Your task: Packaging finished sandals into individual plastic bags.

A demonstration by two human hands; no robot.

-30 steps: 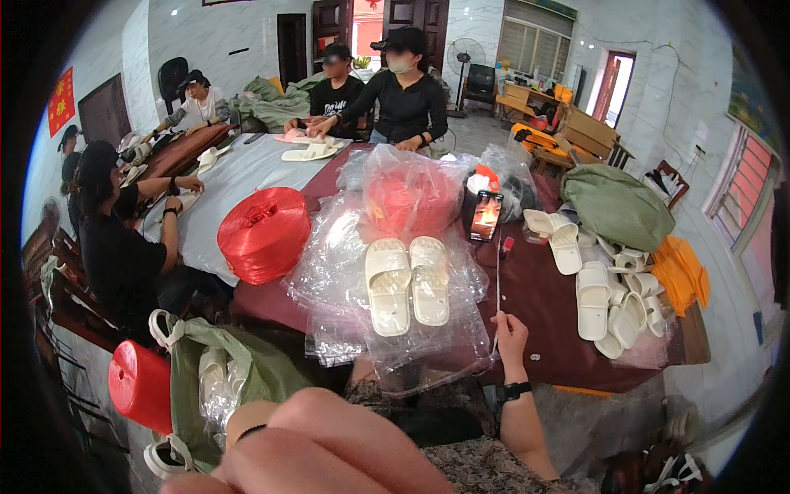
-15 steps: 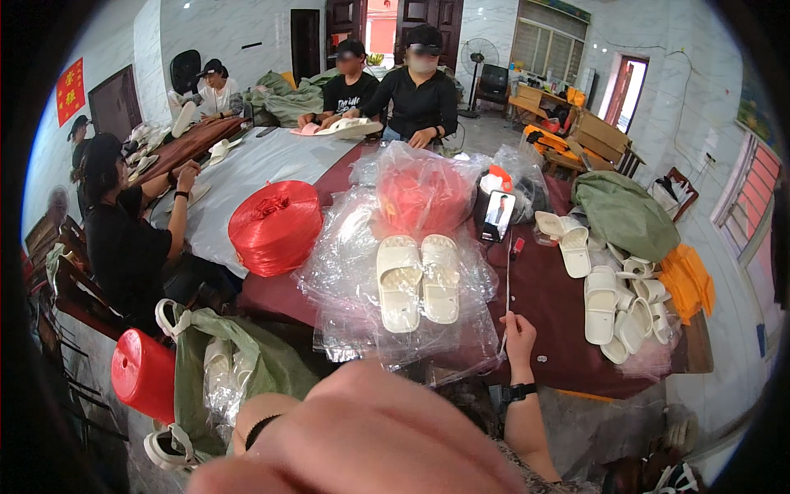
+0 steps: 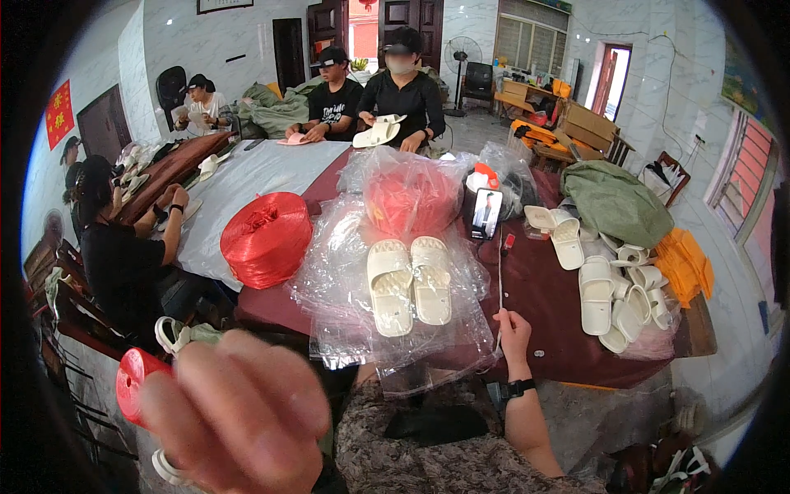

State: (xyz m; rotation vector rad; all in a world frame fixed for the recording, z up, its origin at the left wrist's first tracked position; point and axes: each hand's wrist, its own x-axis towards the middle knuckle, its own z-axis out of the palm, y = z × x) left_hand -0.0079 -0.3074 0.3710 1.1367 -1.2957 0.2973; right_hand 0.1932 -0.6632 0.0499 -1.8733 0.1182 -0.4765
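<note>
My left hand [image 3: 247, 412] is raised close at the lower left, large and blurred. Its fingers are curled in; whatever they may hold is hidden. At the table's near edge my right hand [image 3: 515, 336] pinches a thin white cable [image 3: 499, 276], which runs back toward a phone [image 3: 486, 215] propped upright. Left of that hand, a pair of cream slide sandals [image 3: 411, 284] lies side by side on a pile of clear plastic bags [image 3: 329, 288]. Behind the slides sits a red bundle [image 3: 411, 202] in clear plastic.
A roll of red plastic twine [image 3: 267, 240] stands left of the bags. Several cream slides [image 3: 596, 296] are heaped at the right beside a green sack [image 3: 617, 206] and orange bags [image 3: 685, 267]. Co-workers sit across and to the left; one holds slides [image 3: 378, 130].
My left hand has moved left from the lower middle, uncovering my lap. The view has shifted slightly. A person across has lifted a pair of cream slides. My right hand stays at the cable.
</note>
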